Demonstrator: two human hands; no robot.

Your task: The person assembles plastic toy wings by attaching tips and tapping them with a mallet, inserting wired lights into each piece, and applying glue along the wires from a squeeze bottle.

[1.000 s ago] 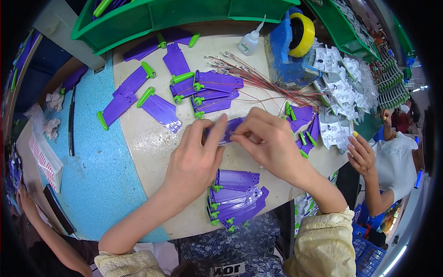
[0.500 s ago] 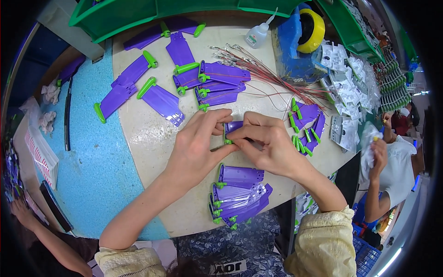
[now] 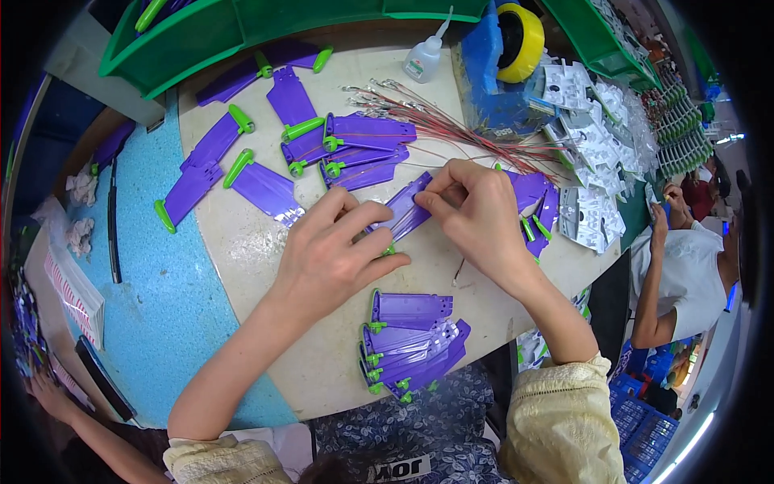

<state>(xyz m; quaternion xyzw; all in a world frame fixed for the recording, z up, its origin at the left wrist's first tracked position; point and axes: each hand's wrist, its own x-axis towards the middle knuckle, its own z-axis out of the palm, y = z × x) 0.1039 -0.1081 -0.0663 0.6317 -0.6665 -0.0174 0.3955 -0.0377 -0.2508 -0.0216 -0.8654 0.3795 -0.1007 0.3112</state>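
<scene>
Newly, a wire (image 3: 459, 272) shows beside the purple piece (image 3: 405, 206), seemingly handled with it. Left hand (image 3: 326, 250) and right hand (image 3: 477, 214) grip opposite ends.

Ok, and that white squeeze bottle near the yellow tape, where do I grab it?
I'd grip the squeeze bottle around its wide body, coming from the left: the body offers more to hold than the thin nozzle, and the blue dispenser stands to its right while red wires lie on the near side.
</scene>
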